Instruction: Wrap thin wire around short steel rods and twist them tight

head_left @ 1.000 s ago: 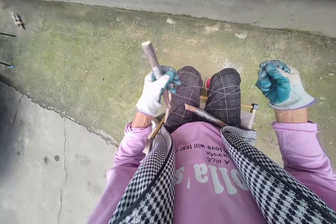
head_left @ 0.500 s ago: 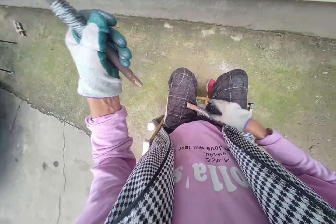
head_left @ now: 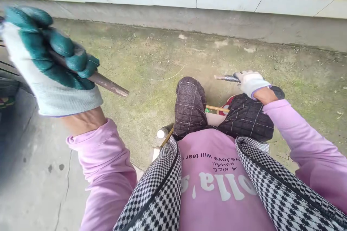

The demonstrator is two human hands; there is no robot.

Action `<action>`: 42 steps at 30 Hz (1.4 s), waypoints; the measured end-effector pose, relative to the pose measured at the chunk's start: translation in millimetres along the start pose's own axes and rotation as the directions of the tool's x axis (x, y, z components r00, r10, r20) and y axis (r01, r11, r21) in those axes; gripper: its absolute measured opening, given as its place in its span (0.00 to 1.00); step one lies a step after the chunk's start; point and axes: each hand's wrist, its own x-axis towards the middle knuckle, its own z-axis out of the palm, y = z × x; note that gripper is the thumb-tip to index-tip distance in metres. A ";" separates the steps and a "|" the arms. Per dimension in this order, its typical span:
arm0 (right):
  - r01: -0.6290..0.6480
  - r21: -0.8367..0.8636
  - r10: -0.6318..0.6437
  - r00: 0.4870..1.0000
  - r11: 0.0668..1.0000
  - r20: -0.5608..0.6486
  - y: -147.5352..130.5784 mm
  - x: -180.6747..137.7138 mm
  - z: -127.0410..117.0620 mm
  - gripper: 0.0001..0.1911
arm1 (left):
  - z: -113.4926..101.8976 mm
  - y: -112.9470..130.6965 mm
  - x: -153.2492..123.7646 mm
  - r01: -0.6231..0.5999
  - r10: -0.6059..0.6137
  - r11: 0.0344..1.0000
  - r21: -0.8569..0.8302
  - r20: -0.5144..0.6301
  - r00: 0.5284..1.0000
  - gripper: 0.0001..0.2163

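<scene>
My left hand [head_left: 46,61], in a white glove with a green palm, is raised at the far left and closed around a brownish rod [head_left: 108,83] whose pointed end sticks out to the right. A thin thread [head_left: 151,78] runs from that rod across the ground toward my knees. My right hand [head_left: 251,82], also gloved, is closed on a second rod [head_left: 226,78] wound with grey thread, held above my right knee and pointing left. I sit on a small wooden stool [head_left: 214,108] with both knees in checked trousers.
Mossy concrete ground [head_left: 151,54] lies ahead, ending in a raised ledge [head_left: 189,1] that carries several pots and containers. A white bottle [head_left: 162,131] lies by the stool at my left leg. Cracked pale concrete is at the lower left.
My left hand swung the rod up and out to the far left. My right hand dropped to my lap, took hold of the second rod and lifted it above my right knee.
</scene>
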 end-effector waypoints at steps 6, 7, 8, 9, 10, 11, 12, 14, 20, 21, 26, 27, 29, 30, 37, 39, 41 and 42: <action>-0.029 0.086 0.038 0.994 0.996 -0.100 -24.6 18.5 -8.2 0.16 | 68.6 -13.0 -30.5 -0.090 0.112 0.986 -0.138 0.162 0.980 0.18; -0.013 0.143 0.031 0.992 0.990 -0.123 -41.6 15.1 -12.4 0.13 | 84.7 -16.9 -37.4 -0.089 0.130 0.978 -0.190 0.214 0.968 0.13; 0.030 0.224 -0.001 0.992 0.974 -0.128 -61.9 11.0 -16.7 0.13 | 100.6 -21.2 -44.8 -0.044 0.118 0.972 -0.232 0.313 0.942 0.13; 0.064 0.315 -0.027 0.992 0.947 -0.121 -84.4 6.6 -20.6 0.17 | 115.9 -25.7 -52.6 0.021 0.077 0.970 -0.242 0.387 0.919 0.15; 0.087 0.407 -0.043 0.992 0.909 -0.116 -107.6 2.2 -23.3 0.19 | 129.7 -30.1 -60.5 0.096 0.028 0.966 -0.238 0.469 0.883 0.17; 0.104 0.491 -0.048 0.991 0.865 -0.127 -130.2 -2.3 -24.4 0.21 | 141.7 -34.5 -68.0 0.155 -0.017 0.963 -0.218 0.527 0.850 0.21; 0.102 0.559 -0.056 0.994 0.823 -0.098 -150.7 -6.9 -23.6 0.21 | 151.4 -38.7 -75.0 0.205 -0.059 0.962 -0.179 0.597 0.800 0.25; 0.071 0.692 -0.070 0.997 0.719 -0.030 -181.2 -18.0 -17.9 0.18 | 163.3 -47.2 -85.7 0.263 -0.115 0.956 -0.131 0.655 0.747 0.30; -0.301 0.887 -0.045 0.940 0.350 0.337 -186.8 -76.5 -7.9 0.23 | 158.1 -81.9 -89.4 0.237 -0.193 0.971 -0.014 0.532 0.825 0.24; -0.321 0.867 -0.075 0.924 0.380 0.375 -181.3 -85.8 -8.8 0.20 | 156.0 -88.2 -89.0 0.255 -0.211 0.967 -0.009 0.530 0.822 0.24; -0.302 0.822 0.095 0.951 0.482 0.294 -159.0 -99.8 -7.7 0.24 | 154.4 -102.3 -101.0 0.381 -0.301 0.925 -0.001 0.609 0.734 0.22; -0.275 0.827 0.154 0.961 0.490 0.228 -157.7 -96.2 -6.7 0.28 | 155.7 -101.1 -105.3 0.395 -0.306 0.919 -0.002 0.629 0.715 0.22; -0.225 0.801 0.190 0.971 0.555 0.141 -159.6 -86.6 -5.0 0.32 | 159.4 -97.3 -113.5 0.419 -0.308 0.908 -0.006 0.671 0.675 0.24; -0.218 0.767 0.165 0.975 0.603 0.148 -162.5 -82.1 -4.2 0.31 | 161.4 -95.5 -116.5 0.430 -0.308 0.903 -0.008 0.685 0.660 0.26; -0.361 0.817 -0.057 0.901 0.451 0.430 -172.1 -92.5 -3.3 0.17 | 164.7 -108.9 -108.8 0.513 -0.359 0.857 -0.054 0.652 0.668 0.23; -0.366 0.861 0.079 0.929 0.354 0.363 -164.8 -101.0 -9.2 0.21 | 161.6 -118.8 -105.2 0.550 -0.416 0.835 -0.008 0.646 0.640 0.20; -0.344 0.879 0.227 0.933 0.329 0.280 -156.6 -105.6 -16.8 0.22 | 158.8 -128.3 -105.3 0.608 -0.451 0.794 0.019 0.688 0.568 0.21; -0.326 0.886 0.277 0.931 0.330 0.239 -153.0 -106.5 -20.3 0.23 | 157.9 -132.3 -106.6 0.642 -0.446 0.767 0.002 0.721 0.531 0.21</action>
